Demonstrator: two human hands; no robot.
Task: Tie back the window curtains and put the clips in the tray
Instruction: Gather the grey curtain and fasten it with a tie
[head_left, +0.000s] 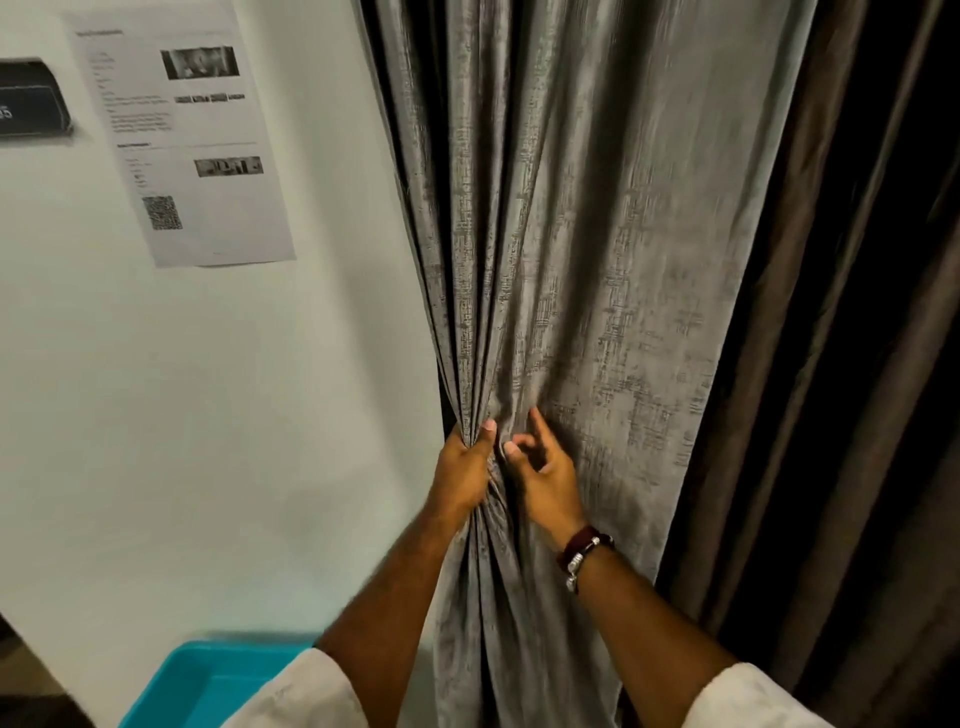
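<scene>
Now the left hand (464, 475) clenches the gathered grey curtain (582, 234); the right hand (545, 475), fingers (537, 423) loosely released, touches it. Teal tray (208, 686) sits below.

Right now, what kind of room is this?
Probably an indoor room by a window: a long grey curtain, a white wall with a printed sheet, and a blue tray below.

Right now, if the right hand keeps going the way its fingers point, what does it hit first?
The grey curtain. The right hand points up and into the fabric, its index fingertip seemingly at the cloth already, beside the folds the left hand grips. Depth is hard to judge from this one view.
</scene>
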